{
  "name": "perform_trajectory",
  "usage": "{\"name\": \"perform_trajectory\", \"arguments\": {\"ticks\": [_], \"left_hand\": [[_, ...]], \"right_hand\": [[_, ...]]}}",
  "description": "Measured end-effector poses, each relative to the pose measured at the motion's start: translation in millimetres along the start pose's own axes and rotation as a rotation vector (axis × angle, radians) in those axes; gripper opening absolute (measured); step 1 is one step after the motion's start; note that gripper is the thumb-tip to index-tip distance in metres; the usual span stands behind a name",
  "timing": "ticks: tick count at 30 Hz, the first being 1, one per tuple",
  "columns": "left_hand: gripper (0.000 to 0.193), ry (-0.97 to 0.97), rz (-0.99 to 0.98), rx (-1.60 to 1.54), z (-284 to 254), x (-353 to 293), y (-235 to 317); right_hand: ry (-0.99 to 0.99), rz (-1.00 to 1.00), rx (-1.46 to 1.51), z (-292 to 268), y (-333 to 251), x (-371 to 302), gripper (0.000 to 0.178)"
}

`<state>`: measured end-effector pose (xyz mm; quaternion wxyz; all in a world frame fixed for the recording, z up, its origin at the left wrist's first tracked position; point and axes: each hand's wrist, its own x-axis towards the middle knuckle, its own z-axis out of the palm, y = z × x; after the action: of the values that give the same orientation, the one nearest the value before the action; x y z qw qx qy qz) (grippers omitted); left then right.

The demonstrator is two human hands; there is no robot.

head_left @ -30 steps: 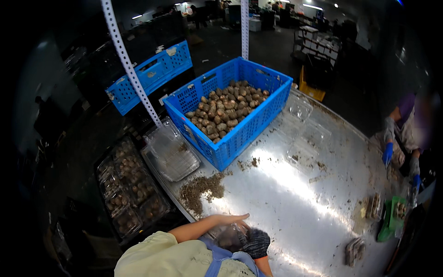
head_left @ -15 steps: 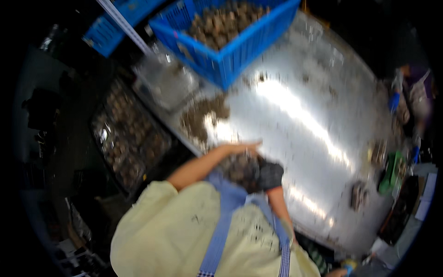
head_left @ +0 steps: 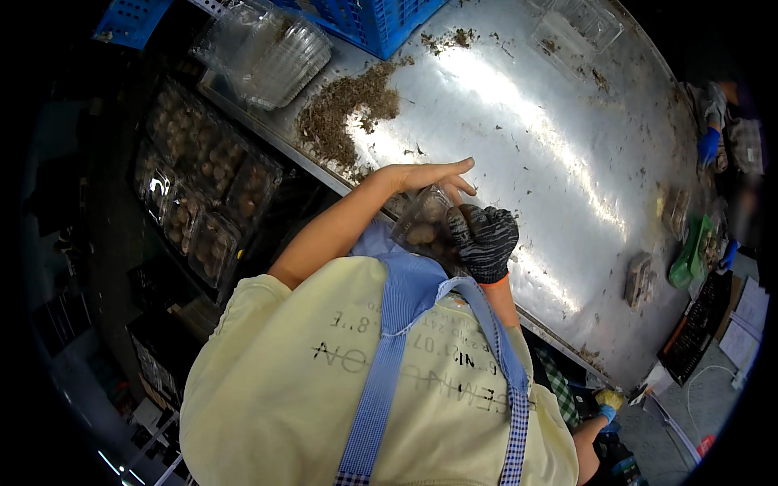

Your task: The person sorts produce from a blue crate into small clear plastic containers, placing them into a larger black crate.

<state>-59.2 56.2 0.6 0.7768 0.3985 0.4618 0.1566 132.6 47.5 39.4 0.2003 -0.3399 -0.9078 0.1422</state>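
Observation:
A clear plastic box [head_left: 420, 233] with round brown mushrooms inside is tilted close to my apron, at the table's near edge. My bare left hand [head_left: 428, 176] lies along the box's far side. Its thumb sticks out to the right, and the other fingers bend over the box's edge. A dark striped knit glove with an orange cuff covers my right hand [head_left: 485, 241], whose curled fingers grip the box's right side. Part of the box is hidden behind the glove and apron.
Stacked clear containers [head_left: 284, 65] stand beside a blue crate [head_left: 381, 24]. Brown debris [head_left: 348, 113] litters the metal table [head_left: 486, 146]. Filled mushroom boxes [head_left: 198, 174] sit lower left. At right are a packed box [head_left: 640, 279], a green scoop-like item [head_left: 689, 257] and another person's blue-gloved hand [head_left: 709, 146].
The view has shifted, so the table and crate sit higher in it and look sharper. Both hands stay at the box, and the left hand's fingers now bend more over its edge.

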Motion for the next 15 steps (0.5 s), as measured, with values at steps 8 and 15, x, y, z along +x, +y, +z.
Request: {"name": "perform_trajectory", "arguments": {"ticks": [8,15], "left_hand": [[0.074,0.058,0.057,-0.077,-4,6,-17],[0.074,0.075,-0.031,-0.266,-9,5,-18]], "right_hand": [[-0.165,0.121,0.151,3,-3,20,0.025],[-0.365,0.35,0.486,2,-12,32,0.027]]}}
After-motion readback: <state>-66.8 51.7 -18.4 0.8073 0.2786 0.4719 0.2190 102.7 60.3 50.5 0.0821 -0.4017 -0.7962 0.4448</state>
